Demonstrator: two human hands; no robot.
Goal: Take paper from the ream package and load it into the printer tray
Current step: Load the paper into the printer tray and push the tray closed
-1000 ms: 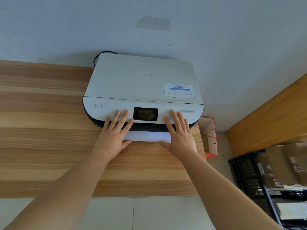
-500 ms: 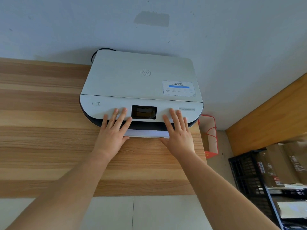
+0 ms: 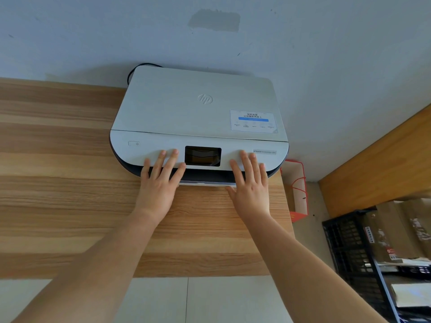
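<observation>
Printer tray [image 3: 205, 182] sitting almost fully inside the white printer [image 3: 198, 117], only its front lip showing, long axis running left to right, opening facing the person. Left hand [image 3: 158, 185] and right hand [image 3: 250, 186] lying flat at its two ends, fingers straight and slightly spread, fingertips resting on the front panel. Printer standing on the wooden desk [image 3: 58, 183], against the wall [image 3: 326, 54].
</observation>
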